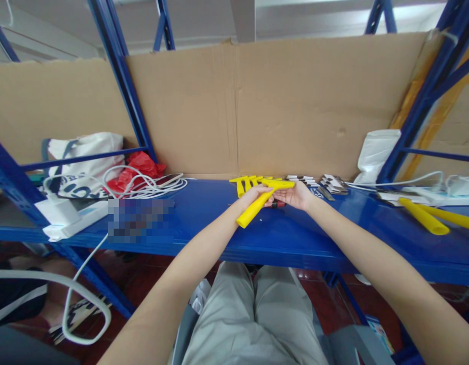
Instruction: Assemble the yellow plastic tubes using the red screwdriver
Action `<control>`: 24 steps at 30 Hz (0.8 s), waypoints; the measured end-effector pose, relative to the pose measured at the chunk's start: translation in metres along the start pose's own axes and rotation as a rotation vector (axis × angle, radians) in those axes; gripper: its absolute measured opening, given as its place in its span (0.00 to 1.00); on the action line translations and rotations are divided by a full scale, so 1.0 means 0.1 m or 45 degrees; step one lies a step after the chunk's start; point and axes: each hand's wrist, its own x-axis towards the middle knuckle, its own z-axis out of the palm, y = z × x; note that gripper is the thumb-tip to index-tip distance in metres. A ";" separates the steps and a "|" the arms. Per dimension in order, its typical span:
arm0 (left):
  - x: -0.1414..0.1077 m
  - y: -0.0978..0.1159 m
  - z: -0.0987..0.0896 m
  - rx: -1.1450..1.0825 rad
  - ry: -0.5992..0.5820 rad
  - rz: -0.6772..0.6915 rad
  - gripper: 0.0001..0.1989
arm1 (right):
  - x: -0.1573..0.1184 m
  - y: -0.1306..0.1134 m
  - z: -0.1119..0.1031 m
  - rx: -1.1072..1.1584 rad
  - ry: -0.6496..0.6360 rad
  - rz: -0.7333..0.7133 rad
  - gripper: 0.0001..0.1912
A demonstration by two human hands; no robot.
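Observation:
A yellow T-shaped plastic tool (253, 212) with a thick tubular handle is held between my two hands above the blue shelf. My left hand (254, 195) is closed around the handle just below the crosspiece. My right hand (297, 196) grips the right end of the crosspiece, its fingers partly hidden beneath it. Behind my hands, several similar yellow tools (241, 188) lie in a row near the cardboard. A small dark and red object (279, 204) lies under my right hand, mostly covered, so its kind cannot be made out.
Black-and-white packets (333, 183) lie right of my hands. Further right are yellow tubes (424, 217) and a white pouch (376, 154). At left sit coiled white cables (154, 187), a power strip (78, 220), a red bag (141, 170) and a tote bag (93, 152). Cardboard (295, 106) stands behind.

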 end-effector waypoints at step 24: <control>0.06 0.10 -0.26 -0.534 0.782 0.165 0.15 | -0.12 0.56 0.37 -1.635 -0.803 -1.028 0.10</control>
